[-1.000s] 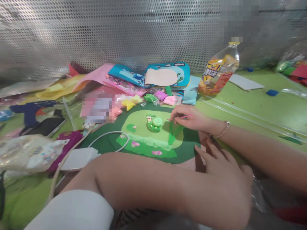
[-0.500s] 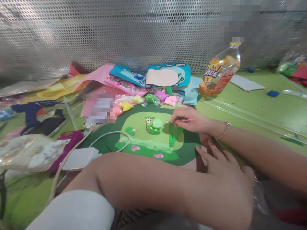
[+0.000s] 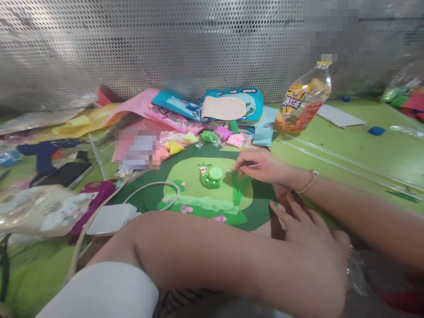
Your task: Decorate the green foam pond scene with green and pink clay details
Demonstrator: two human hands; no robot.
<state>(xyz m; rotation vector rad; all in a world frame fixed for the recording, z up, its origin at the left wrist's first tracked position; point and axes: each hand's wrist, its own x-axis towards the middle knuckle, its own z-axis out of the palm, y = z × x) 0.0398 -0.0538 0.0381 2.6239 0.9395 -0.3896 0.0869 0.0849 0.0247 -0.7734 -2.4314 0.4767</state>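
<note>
My right hand (image 3: pixel 260 165) pinches a thin pink stick-shaped tool (image 3: pixel 260 165); its tip hovers over or touches the picture, I cannot tell which. Left of the tip lies a green clay snail (image 3: pixel 210 176) with a spiral shell. Below my right fingers, green clay grass blades (image 3: pixel 237 190) stand on the light green middle of the dark green picture board (image 3: pixel 261 212). My left hand (image 3: pixel 311 234), its arm crossing in front of me, rests with fingers spread at the board's lower right edge. Pink clay flowers (image 3: pixel 186 209) dot the green strip along the bottom.
A tilted drink bottle (image 3: pixel 303 104) stands behind my right hand. Small clay packets (image 3: pixel 221 132) line the board's far edge. On the left are a white charger (image 3: pixel 111 218) with a looping cable, a phone (image 3: pixel 64 174) and a blue glue gun (image 3: pixel 39 154). A perforated metal panel (image 3: pixel 198 48) rises behind.
The tool tip has shifted slightly left and down. The snail and picture sit a touch further left in view. My left hand stays at the edge.
</note>
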